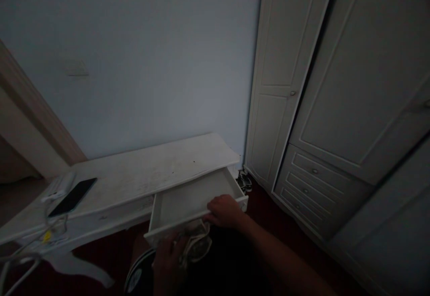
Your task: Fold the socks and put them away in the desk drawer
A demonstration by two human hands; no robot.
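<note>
A white drawer [188,197] stands pulled out of the white table [144,166], and its visible inside holds nothing. My right hand [224,211] is closed over the top edge of the drawer's front panel, right of its middle. Below the panel, my left hand [169,255] is closed on a crumpled, patterned cloth [199,242]. The cloth hangs just in front of the drawer, close to my right fingertips. Dim light hides the left fingers in part and the cloth's exact kind.
On the table's left lie a dark phone [73,196] and a white power strip [60,186] with cables. Shoes [244,182] stand on the dark red floor between table and wardrobe [295,108]. A pale blue wall [151,63] rises behind the table.
</note>
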